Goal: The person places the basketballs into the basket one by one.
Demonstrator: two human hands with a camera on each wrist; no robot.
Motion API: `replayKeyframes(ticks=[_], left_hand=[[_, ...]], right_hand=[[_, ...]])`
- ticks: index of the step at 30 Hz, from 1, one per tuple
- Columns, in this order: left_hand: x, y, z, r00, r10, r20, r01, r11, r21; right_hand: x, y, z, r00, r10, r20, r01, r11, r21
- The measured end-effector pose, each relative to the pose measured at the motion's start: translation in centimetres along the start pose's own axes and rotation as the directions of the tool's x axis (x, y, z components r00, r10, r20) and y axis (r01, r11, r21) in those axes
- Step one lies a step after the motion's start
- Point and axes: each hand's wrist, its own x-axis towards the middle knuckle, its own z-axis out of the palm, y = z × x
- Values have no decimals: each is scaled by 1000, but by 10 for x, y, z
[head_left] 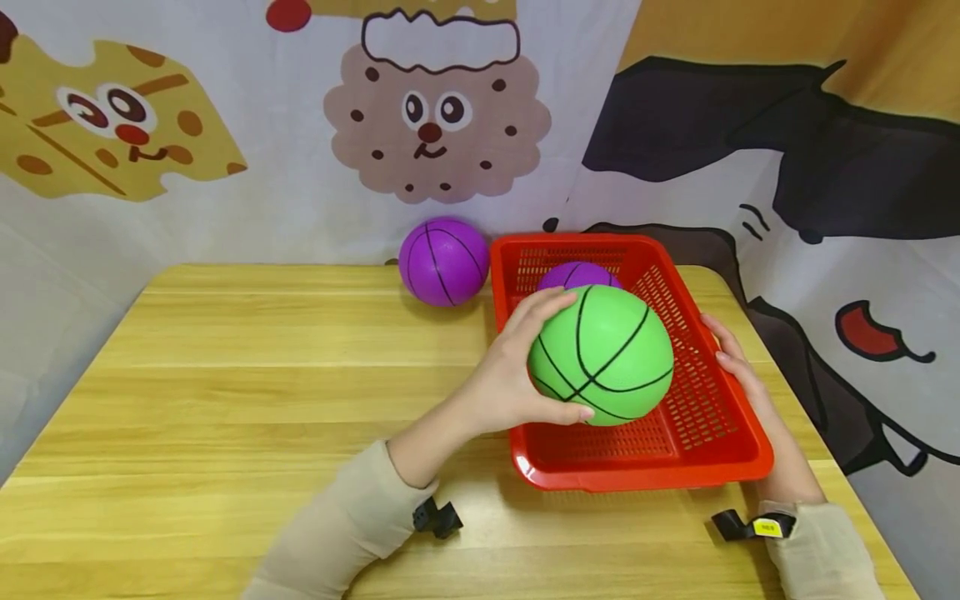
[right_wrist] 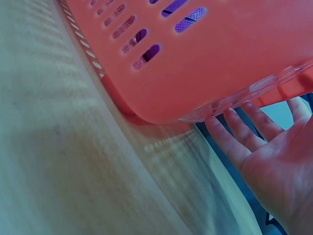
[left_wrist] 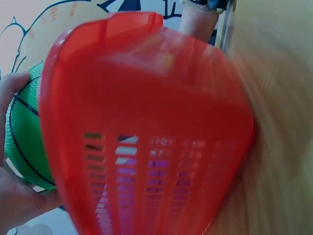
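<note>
A green ball with black basketball lines (head_left: 611,358) is held over the red plastic basket (head_left: 637,479). My left hand (head_left: 502,375) grips its left side, thumb low in front and fingers over the top. In the left wrist view the basket wall (left_wrist: 146,93) hides part of the green ball (left_wrist: 29,132). My right hand (head_left: 738,367) is at the basket's right side. The right wrist view shows its extended fingers (right_wrist: 244,137) against the rim from outside. Inside the basket, toward the back, lies a purple ball (head_left: 577,273), partly hidden by the green one.
Another purple ball (head_left: 442,262) sits on the wooden table (head_left: 262,400), just left of the basket at the back edge. Behind the table hangs a cloth with cartoon prints (head_left: 285,125). A small black device is strapped to each wrist.
</note>
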Motion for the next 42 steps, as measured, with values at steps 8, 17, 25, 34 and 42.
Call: replayKeyframes(ticks=[8,17,25,34,42], left_hand=[[8,1,25,995,-59,79,57,998,32],[17,1,49,972,-115,206,88,987,137],[28,0,60,939,-146,312,62,963,264],[40,-6,72,898,-232,374,78,920,383],[43,-12,81,866,-281,415,99,908,408]], right_hand=[[1,2,-3,998,-32,-45,22,976,-217],[3,4,-5,999,-46,-16,41,972,-231],[2,5,-7,999,-37,-28,27,954,-299],[1,7,-6,999,-45,-16,38,952,-304],[3,9,-7,997,-79,-4,75,958,-277]])
